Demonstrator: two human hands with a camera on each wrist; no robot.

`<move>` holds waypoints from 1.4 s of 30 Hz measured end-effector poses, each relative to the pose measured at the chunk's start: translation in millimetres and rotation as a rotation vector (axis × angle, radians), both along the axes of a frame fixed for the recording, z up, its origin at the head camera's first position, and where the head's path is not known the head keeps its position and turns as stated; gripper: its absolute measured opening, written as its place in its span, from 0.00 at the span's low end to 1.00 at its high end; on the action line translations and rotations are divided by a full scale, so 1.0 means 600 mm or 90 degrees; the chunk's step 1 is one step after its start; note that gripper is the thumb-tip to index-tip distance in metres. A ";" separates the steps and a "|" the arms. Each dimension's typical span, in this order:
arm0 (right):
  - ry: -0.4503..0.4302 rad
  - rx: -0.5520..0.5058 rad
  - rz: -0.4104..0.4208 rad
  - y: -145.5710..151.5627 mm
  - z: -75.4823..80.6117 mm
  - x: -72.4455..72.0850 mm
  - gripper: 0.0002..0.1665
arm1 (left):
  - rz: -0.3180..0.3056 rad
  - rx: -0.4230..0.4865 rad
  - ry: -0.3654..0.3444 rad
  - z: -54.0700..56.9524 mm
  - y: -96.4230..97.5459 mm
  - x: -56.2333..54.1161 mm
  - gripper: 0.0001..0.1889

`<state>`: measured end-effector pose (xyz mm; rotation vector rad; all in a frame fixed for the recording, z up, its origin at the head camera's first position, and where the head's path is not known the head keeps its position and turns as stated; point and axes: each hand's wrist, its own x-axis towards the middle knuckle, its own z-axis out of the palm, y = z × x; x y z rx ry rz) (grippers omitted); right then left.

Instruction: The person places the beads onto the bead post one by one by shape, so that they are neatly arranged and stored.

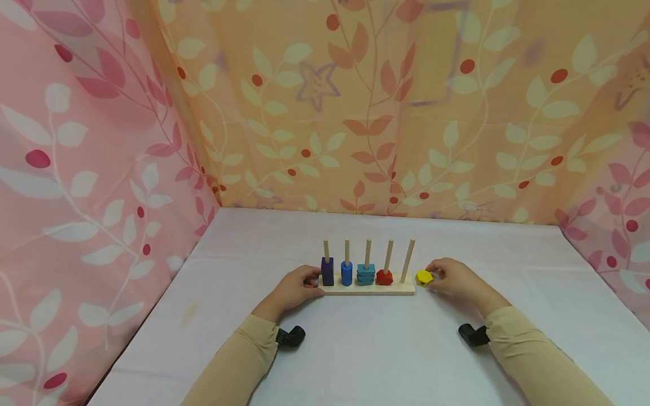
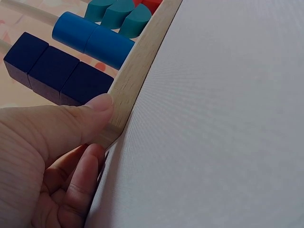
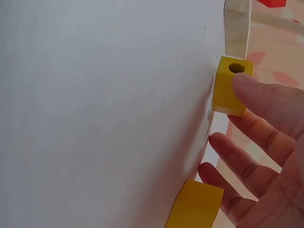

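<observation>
A wooden peg stacker (image 1: 368, 290) stands on the white cloth with several upright pegs. From left to right it carries dark purple square blocks (image 2: 52, 69), blue cylinders (image 2: 92, 40), teal blocks (image 1: 365, 274) and a red piece (image 1: 384, 277); the rightmost peg (image 1: 408, 262) is bare. My left hand (image 1: 299, 285) grips the base's left end, thumb against its edge. Just beyond the right end, my right hand (image 1: 457, 279) pinches a yellow hexagonal block (image 3: 229, 90) between thumb and finger; a hole shows in it. A second yellow block (image 3: 197, 204) lies near the lower fingers.
White cloth (image 1: 350, 349) covers the table, with patterned curtains (image 1: 355, 113) rising behind and at both sides. A black wrist device (image 1: 291, 336) shows at the left sleeve, and another black device (image 1: 473, 335) at the right one.
</observation>
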<state>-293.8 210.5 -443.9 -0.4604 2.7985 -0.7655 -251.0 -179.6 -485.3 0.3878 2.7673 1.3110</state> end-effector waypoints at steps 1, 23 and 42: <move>0.006 0.002 0.005 -0.001 -0.001 -0.001 0.19 | 0.000 0.001 0.000 0.000 0.000 0.000 0.25; 0.072 -0.076 -0.010 -0.019 0.042 0.017 0.20 | -0.001 0.013 0.001 0.003 0.002 0.003 0.25; 0.103 -0.461 -0.039 -0.057 0.150 0.046 0.24 | 0.003 0.011 0.011 0.004 0.002 0.005 0.24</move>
